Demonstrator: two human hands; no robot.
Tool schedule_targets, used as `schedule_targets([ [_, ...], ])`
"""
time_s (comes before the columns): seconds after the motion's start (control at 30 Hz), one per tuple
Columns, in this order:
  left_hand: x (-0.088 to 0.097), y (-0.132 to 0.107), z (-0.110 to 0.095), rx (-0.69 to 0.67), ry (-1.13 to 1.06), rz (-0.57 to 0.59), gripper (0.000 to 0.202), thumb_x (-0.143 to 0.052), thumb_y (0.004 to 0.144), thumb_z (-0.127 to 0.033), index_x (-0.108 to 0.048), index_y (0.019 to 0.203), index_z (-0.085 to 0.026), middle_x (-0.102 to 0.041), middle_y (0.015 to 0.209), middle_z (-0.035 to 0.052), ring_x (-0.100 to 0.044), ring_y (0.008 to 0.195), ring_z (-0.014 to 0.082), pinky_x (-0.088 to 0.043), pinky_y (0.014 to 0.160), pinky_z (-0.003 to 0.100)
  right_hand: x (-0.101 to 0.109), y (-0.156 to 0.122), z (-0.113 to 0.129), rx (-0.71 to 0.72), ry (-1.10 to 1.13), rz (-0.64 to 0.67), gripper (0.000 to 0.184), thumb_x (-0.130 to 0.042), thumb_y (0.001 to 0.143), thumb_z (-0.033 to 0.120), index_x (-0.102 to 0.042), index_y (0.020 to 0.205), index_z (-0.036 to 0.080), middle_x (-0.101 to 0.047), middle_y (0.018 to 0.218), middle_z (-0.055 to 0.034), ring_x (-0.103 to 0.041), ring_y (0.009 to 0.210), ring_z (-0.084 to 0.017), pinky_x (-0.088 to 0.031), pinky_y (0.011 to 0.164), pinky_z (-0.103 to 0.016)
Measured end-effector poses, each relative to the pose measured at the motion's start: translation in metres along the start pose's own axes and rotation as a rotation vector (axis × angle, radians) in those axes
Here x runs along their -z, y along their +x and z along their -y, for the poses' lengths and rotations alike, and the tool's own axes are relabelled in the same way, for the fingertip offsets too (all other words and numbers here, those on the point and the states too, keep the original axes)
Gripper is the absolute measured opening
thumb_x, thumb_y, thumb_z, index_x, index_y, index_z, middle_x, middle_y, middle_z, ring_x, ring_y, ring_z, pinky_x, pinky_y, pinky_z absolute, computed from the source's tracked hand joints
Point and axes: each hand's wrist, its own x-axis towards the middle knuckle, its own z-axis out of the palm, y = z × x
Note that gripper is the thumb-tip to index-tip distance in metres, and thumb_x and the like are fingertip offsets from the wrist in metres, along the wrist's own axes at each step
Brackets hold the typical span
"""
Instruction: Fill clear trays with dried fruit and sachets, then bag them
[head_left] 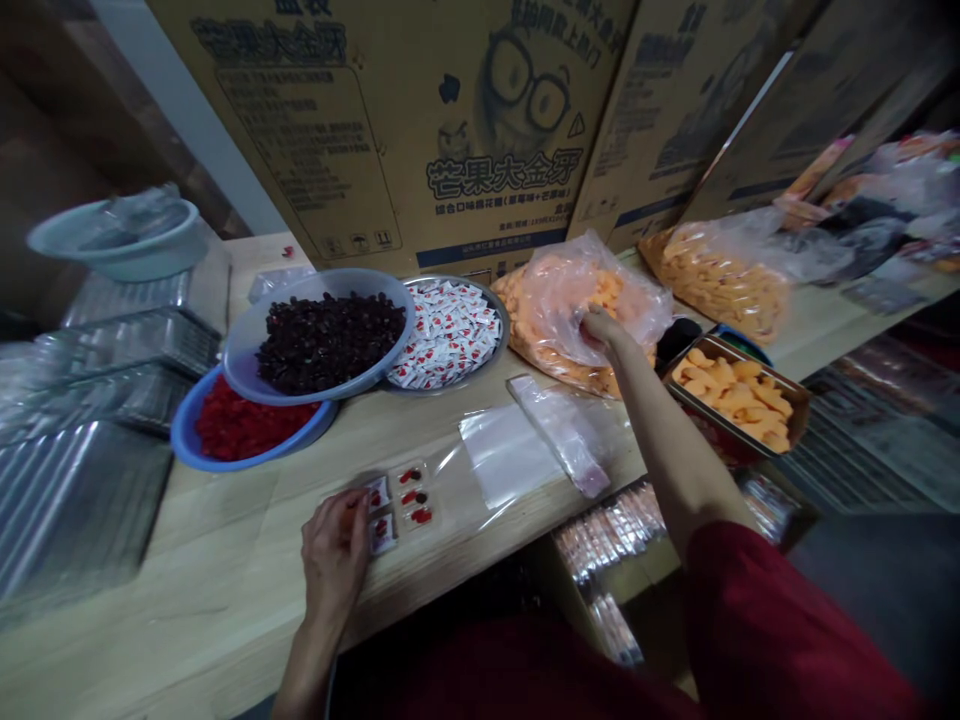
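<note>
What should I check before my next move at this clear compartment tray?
1. Clear compartment tray lying flat on the wooden bench: ok.
2. Left hand at the tray's near end, beside two white sachets: ok.
3. Red and dark pieces in the tray's compartments: ok, three compartments show them.
4. Right hand at the clear bag of orange pieces: ok, its fingers are hidden in the bag.
5. Right hand has hold of a piece: cannot tell, the bag hides it.

Light wood counter [187, 640]; printed cardboard cartons [390, 130] ranged along its back; white wall strip [187, 130]; brown wood panel [60, 170], left; grey floor [885, 590], lower right.
</note>
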Motion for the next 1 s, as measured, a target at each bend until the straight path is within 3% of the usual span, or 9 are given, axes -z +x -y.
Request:
schedule_targets([
  [0.17,0.004,0.002,-0.003,0.038,-0.026,-0.013,0.025,-0.053,0.097,-0.039,-0.069,0.100,-0.020,-0.071,0.102,0.0067,-0.066,0.101,0.0248,-0.047,0.092,0.039,0.023,-0.015,0.011,-0.007,0.152,-0.167,0.026,-0.067,0.080,0.037,-0.046,0.082,0.021,-0.057,0.067,0.0024,-0.055,0.055,-0.009,-0.047,0.055,-0.020],
  [0.3,0.013,0.008,-0.020,0.135,-0.169,-0.044,0.025,-0.056,0.096,-0.040,-0.069,0.102,-0.020,-0.070,0.103,0.0060,-0.066,0.099,0.0226,-0.050,0.092,0.037,0.032,-0.073,0.028,0.198,0.237,-0.161,0.030,-0.076,0.070,0.036,-0.056,0.085,0.020,-0.064,0.079,-0.0003,-0.058,0.062,-0.008,-0.046,0.056,-0.018],
  [0.4,0.020,0.015,-0.047,0.219,-0.318,-0.042,0.026,-0.057,0.096,-0.040,-0.068,0.107,-0.020,-0.069,0.105,0.0059,-0.065,0.097,0.0206,-0.051,0.090,0.034,-0.010,-0.141,0.031,0.296,0.161,0.227,0.029,-0.079,0.070,0.038,-0.065,0.086,0.017,-0.065,0.075,-0.0021,-0.057,0.060,-0.011,-0.048,0.057,-0.022],
  [0.5,0.026,0.021,-0.066,0.179,-0.431,0.060,0.032,-0.059,0.095,-0.040,-0.063,0.122,-0.021,-0.067,0.116,0.0080,-0.064,0.100,0.0199,-0.052,0.088,0.032,-0.089,-0.211,0.019,0.225,0.075,0.719,0.029,-0.076,0.071,0.038,-0.068,0.089,0.016,-0.065,0.072,-0.0012,-0.056,0.059,-0.012,-0.044,0.053,-0.022],
  [0.63,0.038,0.010,-0.052,0.092,-0.412,0.199,0.029,-0.060,0.096,-0.037,-0.064,0.120,-0.021,-0.067,0.118,0.0083,-0.063,0.099,0.0191,-0.050,0.086,0.031,-0.192,-0.277,-0.005,0.270,-0.003,1.102,0.017,-0.069,0.074,0.033,-0.065,0.076,0.016,-0.056,0.063,0.0035,-0.048,0.055,-0.009,-0.036,0.050,-0.020],
  [0.73,0.047,-0.010,-0.020,0.257,-0.412,0.146,0.024,-0.058,0.096,-0.039,-0.066,0.108,-0.020,-0.070,0.102,0.0051,-0.063,0.085,0.0167,-0.049,0.077,0.029,-0.237,-0.293,-0.014,0.304,-0.025,1.166,0.023,-0.070,0.075,0.039,-0.066,0.074,0.017,-0.058,0.062,0.0033,-0.050,0.055,-0.010,-0.038,0.051,-0.020],
  [0.8,0.050,-0.024,0.002,0.407,-0.411,0.022,0.026,-0.061,0.093,-0.041,-0.065,0.106,-0.019,-0.070,0.097,0.0039,-0.064,0.081,0.0160,-0.050,0.074,0.028,-0.250,-0.289,-0.016,0.325,-0.050,1.095,0.026,-0.072,0.074,0.042,-0.068,0.074,0.016,-0.064,0.067,0.0007,-0.055,0.060,-0.012,-0.042,0.056,-0.022],
  [0.9,0.047,-0.041,0.027,0.541,-0.435,-0.082,0.030,-0.065,0.090,-0.044,-0.064,0.105,-0.018,-0.071,0.096,0.0038,-0.065,0.081,0.0164,-0.050,0.075,0.028,-0.252,-0.275,-0.019,0.352,-0.100,0.899,0.022,-0.068,0.077,0.039,-0.068,0.076,0.017,-0.068,0.072,-0.0027,-0.060,0.067,-0.015,-0.045,0.062,-0.025],
  [1.0,0.039,-0.054,0.034,0.569,-0.404,-0.011,0.029,-0.063,0.091,-0.042,-0.063,0.109,-0.019,-0.071,0.097,0.0043,-0.064,0.079,0.0171,-0.050,0.074,0.030,-0.246,-0.265,-0.026,0.370,-0.143,0.762,0.018,-0.060,0.080,0.034,-0.067,0.075,0.018,-0.067,0.072,-0.0040,-0.059,0.067,-0.017,-0.044,0.065,-0.028],
])
